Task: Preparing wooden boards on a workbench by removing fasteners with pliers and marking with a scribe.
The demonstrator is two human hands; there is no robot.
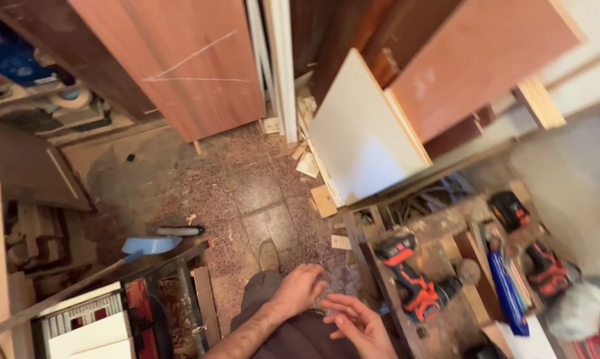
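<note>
left hand (300, 289) grip curled, contents unclear | right hand (360, 326) open, empty | drill (413, 279) near

Left hand (301, 287) beside open right hand (360, 324), red drill (411, 279) nearby

A small greyish object (323, 300), blurred and hard to make out, sits low in the near centre, pinched between two hands' fingertips.
</note>
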